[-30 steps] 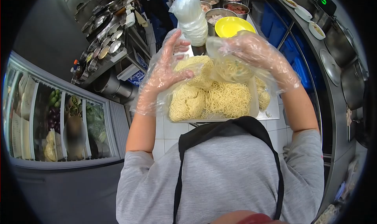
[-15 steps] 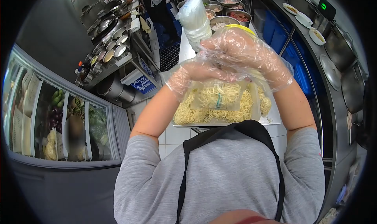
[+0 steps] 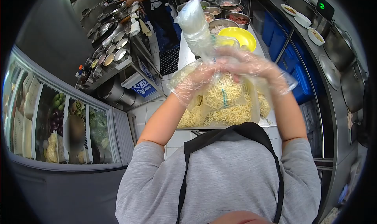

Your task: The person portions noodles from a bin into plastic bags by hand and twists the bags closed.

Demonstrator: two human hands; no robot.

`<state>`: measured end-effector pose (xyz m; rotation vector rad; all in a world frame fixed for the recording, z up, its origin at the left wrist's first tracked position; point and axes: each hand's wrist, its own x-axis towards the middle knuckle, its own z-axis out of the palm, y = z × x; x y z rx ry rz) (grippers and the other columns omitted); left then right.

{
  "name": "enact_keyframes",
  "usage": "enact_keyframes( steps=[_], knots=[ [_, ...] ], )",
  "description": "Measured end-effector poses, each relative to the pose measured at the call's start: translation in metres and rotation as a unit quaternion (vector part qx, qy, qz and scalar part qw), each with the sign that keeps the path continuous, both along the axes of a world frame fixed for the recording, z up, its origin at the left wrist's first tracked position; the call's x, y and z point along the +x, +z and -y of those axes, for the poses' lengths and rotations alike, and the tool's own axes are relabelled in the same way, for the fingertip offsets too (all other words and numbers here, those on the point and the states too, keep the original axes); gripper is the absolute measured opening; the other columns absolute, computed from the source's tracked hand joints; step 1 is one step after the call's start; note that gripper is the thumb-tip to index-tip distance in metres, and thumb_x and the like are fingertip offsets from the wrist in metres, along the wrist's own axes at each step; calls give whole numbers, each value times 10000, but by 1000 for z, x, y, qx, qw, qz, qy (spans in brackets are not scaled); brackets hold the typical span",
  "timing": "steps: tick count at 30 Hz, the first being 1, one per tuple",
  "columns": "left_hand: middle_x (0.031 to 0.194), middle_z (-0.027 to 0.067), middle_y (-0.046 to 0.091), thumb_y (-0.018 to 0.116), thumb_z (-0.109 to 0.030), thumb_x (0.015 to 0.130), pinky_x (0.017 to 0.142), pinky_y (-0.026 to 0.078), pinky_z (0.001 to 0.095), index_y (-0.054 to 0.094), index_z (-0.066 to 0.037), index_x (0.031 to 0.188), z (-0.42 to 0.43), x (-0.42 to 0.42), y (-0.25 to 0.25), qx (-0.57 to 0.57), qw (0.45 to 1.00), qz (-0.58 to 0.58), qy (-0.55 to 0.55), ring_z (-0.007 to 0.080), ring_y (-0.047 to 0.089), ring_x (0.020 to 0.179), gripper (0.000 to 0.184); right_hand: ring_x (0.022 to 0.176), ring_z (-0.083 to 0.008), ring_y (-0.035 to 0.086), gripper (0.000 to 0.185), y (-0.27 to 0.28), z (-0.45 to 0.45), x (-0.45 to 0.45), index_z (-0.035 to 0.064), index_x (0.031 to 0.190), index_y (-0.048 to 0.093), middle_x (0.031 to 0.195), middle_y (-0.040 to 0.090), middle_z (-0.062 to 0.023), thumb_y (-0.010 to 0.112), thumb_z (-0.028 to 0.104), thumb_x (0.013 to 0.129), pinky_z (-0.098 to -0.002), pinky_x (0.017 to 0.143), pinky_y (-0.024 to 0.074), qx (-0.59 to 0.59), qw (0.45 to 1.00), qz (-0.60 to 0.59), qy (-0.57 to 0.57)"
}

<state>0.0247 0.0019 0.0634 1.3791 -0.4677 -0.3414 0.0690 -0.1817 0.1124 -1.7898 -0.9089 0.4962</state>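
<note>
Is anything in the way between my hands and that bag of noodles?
Only clear gloves: your left hand and blurred right hand are both at the top of the noodle bag, with no other obstacle visible.

- Plastic bag (image 3: 224, 96): clear, thin film, with blue-green print on the front face.
- Contents: pale yellow, thin, curly noodles, packed in the lower part.
- Pose: mouth uppermost, filled end toward the wearer; neck bunched between the left hand (image 3: 201, 75) and the right hand (image 3: 253, 63).
- Position: above the noodle heap (image 3: 231, 118) in the translucent tray (image 3: 255, 102). Contact with the heap cannot be determined.
- Noodle heap: pale yellow, tangled strands, partly covered by the bag.
</note>
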Motion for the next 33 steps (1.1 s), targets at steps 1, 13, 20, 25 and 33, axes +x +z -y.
enact_keyframes(
  steps=[1,13,20,25,33],
  knots=[
    [1119,142,600,584,-182,854,959,408,347,581,33,1119,1,1,-6,-1,1000,-1,-3,218,548,1078,341,811,-138,592,333,-5,-4,-5,31,1097,612,940,641,-95,608,280,876,-293,737,489,-46,998,-43,7],
    [906,91,585,547,-184,921,928,425,337,482,-11,1166,2,7,-17,89,970,178,140,204,565,910,307,1058,-207,531,358,-14,-6,-8,22,1062,601,1064,579,-92,495,344,947,-339,924,423,336,932,83,-104],
    [769,37,532,510,-195,953,745,465,286,505,-38,1055,7,-1,-11,-158,944,105,269,135,546,738,188,1271,-312,329,1018,-106,-21,-16,70,1455,60,1356,339,-169,694,479,771,-408,1079,253,320,911,-173,-193],
    [834,37,545,509,-232,951,734,456,291,511,-41,1116,13,-3,-18,-9,926,179,333,177,554,747,253,1351,-386,233,885,-50,-4,-10,62,1405,281,1430,298,-212,718,435,731,-456,1116,149,60,899,374,-221],
    [981,141,564,646,-110,781,760,445,420,529,-72,1087,33,-13,-16,237,805,452,303,341,561,891,330,1006,-279,510,155,-20,-31,-34,28,842,622,1051,583,-78,563,170,861,-417,905,373,277,887,320,-187]
  ],
)
